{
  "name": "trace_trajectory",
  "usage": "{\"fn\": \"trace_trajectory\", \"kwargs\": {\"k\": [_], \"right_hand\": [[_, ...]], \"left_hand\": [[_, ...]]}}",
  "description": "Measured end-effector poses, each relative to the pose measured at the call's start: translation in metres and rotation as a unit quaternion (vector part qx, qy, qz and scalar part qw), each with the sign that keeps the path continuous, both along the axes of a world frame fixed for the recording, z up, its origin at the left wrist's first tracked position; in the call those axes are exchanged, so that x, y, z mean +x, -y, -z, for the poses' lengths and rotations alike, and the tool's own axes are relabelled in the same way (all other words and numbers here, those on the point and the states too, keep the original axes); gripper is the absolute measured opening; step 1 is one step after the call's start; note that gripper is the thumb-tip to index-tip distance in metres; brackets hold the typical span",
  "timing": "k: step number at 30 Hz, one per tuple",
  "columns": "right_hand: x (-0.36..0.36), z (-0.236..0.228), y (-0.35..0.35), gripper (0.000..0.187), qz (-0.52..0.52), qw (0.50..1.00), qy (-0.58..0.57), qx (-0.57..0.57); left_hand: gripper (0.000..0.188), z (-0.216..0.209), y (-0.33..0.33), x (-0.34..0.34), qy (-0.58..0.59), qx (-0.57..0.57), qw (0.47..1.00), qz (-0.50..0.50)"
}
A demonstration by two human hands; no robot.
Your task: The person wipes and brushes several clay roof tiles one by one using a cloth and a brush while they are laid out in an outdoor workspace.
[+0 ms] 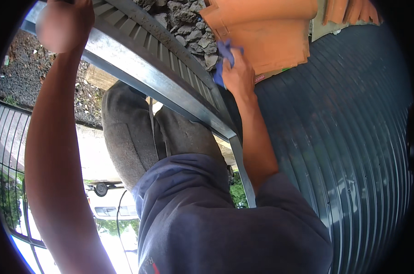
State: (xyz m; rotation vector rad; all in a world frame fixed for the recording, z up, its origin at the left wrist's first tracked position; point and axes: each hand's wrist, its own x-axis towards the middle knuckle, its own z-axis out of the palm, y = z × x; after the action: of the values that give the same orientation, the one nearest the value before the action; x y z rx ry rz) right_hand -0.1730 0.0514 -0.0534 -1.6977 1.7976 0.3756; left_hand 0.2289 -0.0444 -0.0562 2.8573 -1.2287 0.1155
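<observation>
My right hand (239, 75) is closed around a crumpled purple-blue cloth (226, 52). It is close to the left edge of a stack of orange roof tiles (271, 34). At the upper left, my left hand (65, 25) reaches up beside the far end of a shiny metal rail (138, 64). A round blur covers much of that hand and the picture's edge cuts it off, so its grip is hidden. The metal rail runs diagonally between my two arms, in front of my legs.
Grey broken stones (188, 29) lie between the slatted metal frame and the tiles. A dark corrugated metal sheet (339, 137) spreads over the right side, with more orange tiles (353, 11) at its far edge. Wire fencing (8, 132) stands at left, and a parked vehicle (108, 210) shows lower left.
</observation>
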Motion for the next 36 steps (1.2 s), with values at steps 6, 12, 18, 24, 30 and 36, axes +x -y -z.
{"fn": "trace_trajectory", "kwargs": {"k": [6,12,18,24,30,36], "right_hand": [[-0.007,0.049,0.002,0.037,-0.108,0.975,-0.164,0.106],[-0.022,-0.012,0.021,0.035,-0.198,0.936,-0.146,0.25],[-0.019,0.045,0.017,0.049,-0.268,0.957,-0.11,0.007],[-0.022,-0.02,0.008,0.038,-0.229,0.928,-0.134,0.262],[-0.017,0.032,0.032,0.027,-0.174,0.984,0.009,-0.038],[-0.046,-0.007,0.001,0.042,-0.285,0.898,-0.181,0.282]], "left_hand": [[0.057,0.014,-0.003,0.0,-0.041,-0.026,0.999,0.006],[0.035,-0.014,-0.007,-0.001,-0.027,-0.034,0.998,0.042],[0.02,0.001,-0.003,-0.015,-0.053,-0.048,0.997,0.042],[0.01,-0.013,-0.003,0.004,-0.041,-0.058,0.996,0.057],[0.008,-0.006,-0.003,-0.021,-0.081,-0.076,0.992,0.056],[0.007,-0.024,-0.001,-0.007,-0.088,-0.064,0.993,0.043]]}}
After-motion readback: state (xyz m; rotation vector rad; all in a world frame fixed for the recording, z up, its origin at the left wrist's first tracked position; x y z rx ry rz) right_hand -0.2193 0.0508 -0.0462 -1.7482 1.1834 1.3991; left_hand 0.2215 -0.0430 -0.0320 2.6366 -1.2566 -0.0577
